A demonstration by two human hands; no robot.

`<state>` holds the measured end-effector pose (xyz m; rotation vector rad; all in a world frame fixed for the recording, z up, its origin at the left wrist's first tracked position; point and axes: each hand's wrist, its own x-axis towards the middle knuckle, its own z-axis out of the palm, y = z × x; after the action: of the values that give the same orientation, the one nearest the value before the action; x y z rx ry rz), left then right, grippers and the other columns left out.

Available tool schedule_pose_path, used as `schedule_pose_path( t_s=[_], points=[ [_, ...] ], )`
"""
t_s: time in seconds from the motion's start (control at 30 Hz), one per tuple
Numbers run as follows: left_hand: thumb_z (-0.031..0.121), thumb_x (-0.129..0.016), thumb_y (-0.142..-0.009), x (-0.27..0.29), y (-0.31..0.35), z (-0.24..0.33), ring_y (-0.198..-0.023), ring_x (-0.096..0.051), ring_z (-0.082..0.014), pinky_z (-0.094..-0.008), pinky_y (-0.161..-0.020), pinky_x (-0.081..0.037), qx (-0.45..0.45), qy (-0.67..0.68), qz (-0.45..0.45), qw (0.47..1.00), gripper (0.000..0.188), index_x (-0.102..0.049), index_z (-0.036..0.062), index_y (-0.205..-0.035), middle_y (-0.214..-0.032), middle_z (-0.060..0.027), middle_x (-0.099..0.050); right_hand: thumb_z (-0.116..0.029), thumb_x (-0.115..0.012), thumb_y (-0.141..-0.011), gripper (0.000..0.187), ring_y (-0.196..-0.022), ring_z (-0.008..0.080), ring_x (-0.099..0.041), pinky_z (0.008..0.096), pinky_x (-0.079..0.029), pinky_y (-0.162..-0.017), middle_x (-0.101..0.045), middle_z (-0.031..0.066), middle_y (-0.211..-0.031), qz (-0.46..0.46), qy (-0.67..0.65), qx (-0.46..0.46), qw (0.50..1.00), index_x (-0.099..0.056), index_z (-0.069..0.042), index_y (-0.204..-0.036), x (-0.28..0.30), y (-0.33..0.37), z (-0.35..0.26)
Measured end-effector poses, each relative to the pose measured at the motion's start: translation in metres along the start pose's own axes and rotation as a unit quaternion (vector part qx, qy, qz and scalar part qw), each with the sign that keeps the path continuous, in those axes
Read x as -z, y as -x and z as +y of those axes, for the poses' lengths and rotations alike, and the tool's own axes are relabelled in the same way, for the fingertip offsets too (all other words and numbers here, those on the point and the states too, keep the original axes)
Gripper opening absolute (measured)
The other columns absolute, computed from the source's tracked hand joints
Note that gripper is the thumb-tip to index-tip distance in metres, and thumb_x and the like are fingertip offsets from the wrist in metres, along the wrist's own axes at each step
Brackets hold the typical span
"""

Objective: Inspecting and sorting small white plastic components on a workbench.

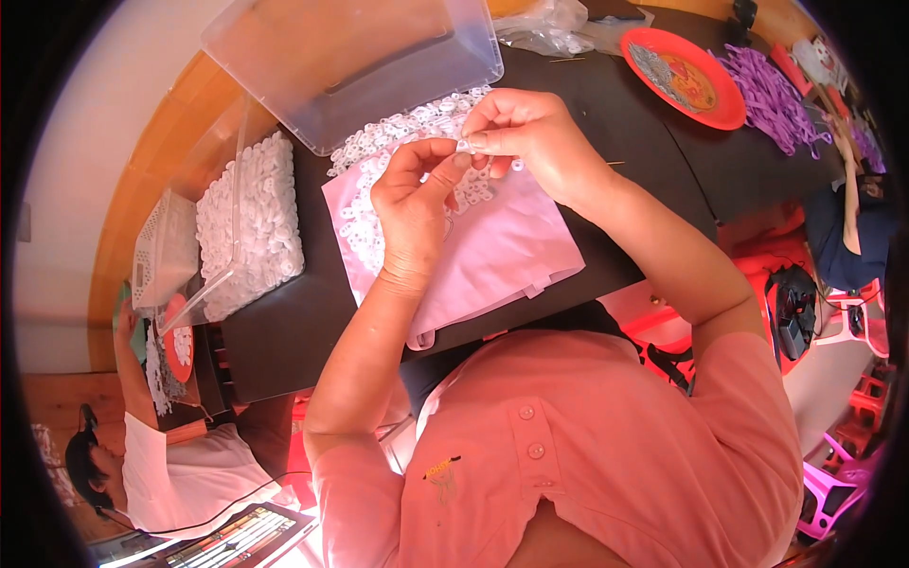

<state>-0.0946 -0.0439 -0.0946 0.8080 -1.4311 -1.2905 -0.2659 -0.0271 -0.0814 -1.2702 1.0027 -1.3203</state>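
Both of my hands meet above a pink cloth bag (pixel 507 251) lying on the dark table. Thumb and fingers of my left hand (pixel 414 189) pinch a tiny white plastic piece (pixel 463 147). My right hand (pixel 544 142) closes on the same piece from the other side, fingertips almost touching the left ones. Its exact shape is too small to make out. Beneath and behind the hands, many similar white pieces (pixel 402 133) with dark centres spread over the bag's upper part. A clear plastic bin (pixel 355 71) lies tipped toward this pile.
Left of the bag stands a clear box (pixel 235 189) heaped with white pieces, beside a white basket (pixel 166 248). A red plate (pixel 729 104) of small metal bits and a purple strap bundle (pixel 772 99) lie far right. Co-workers sit left (pixel 189 464) and right (pixel 847 227).
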Motion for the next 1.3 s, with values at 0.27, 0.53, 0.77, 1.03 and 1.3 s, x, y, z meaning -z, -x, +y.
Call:
schedule_pose_path(
  t_s=[0.27,0.53,0.77,1.03,1.3],
  points=[
    [0.007,-0.069,-0.088,0.013,0.0,-0.003,-0.063,-0.057,-0.014,-0.0252,-0.055,-0.044,0.091,0.109,-0.01,0.99,0.013,-0.064,-0.0025,-0.096,-0.085,-0.0104,-0.068,-0.003,-0.063,-0.09,0.002,-0.073,0.0067,-0.058,0.0216,-0.048,-0.06,-0.064,0.0008,-0.085,0.015,0.019,0.071,0.997,-0.064,-0.002,-0.09,-0.016,0.005,0.011],
    [0.006,-0.066,-0.089,0.011,0.0,0.0,-0.06,-0.055,-0.011,-0.0251,-0.052,-0.044,0.113,0.161,0.003,0.981,0.009,-0.062,-0.0013,-0.091,-0.078,-0.0065,-0.064,-0.001,-0.062,-0.09,0.001,-0.073,0.01,-0.059,0.0269,-0.049,-0.062,-0.065,0.0031,-0.083,0.05,0.126,0.187,0.973,-0.061,-0.001,-0.091,-0.012,0.002,0.014],
    [0.008,-0.063,-0.092,0.013,0.003,0.0,-0.062,-0.057,-0.013,-0.026,-0.052,-0.044,0.111,0.129,-0.017,0.985,0.009,-0.06,0.0005,-0.095,-0.081,-0.0074,-0.064,0.003,-0.058,-0.087,0.01,-0.075,0.0254,-0.063,0.0326,-0.049,-0.067,-0.063,0.0111,-0.085,0.024,0.309,0.286,0.907,-0.057,-0.002,-0.095,-0.014,0.004,0.014],
    [0.004,-0.064,-0.091,0.011,0.004,0.001,-0.061,-0.053,-0.0073,-0.0224,-0.05,-0.044,0.107,0.126,-0.008,0.986,0.006,-0.063,-0.0002,-0.095,-0.078,-0.0038,-0.063,0.004,-0.061,-0.079,0.018,-0.078,0.0324,-0.063,0.0395,-0.05,-0.064,-0.064,0.0113,-0.087,0.033,0.385,0.345,0.855,-0.056,-0.004,-0.095,-0.013,0.003,0.014],
    [0.003,-0.061,-0.092,0.007,0.009,0.004,-0.059,-0.055,-0.0112,-0.0246,-0.051,-0.044,0.086,0.076,0.009,0.993,0.006,-0.063,-0.0022,-0.095,-0.077,-0.0068,-0.063,0.006,-0.059,-0.073,0.02,-0.072,0.0339,-0.06,0.0417,-0.049,-0.062,-0.059,0.0118,-0.08,0.044,0.411,0.373,0.83,-0.054,-0.002,-0.091,-0.022,0.007,0.016]
  ],
)
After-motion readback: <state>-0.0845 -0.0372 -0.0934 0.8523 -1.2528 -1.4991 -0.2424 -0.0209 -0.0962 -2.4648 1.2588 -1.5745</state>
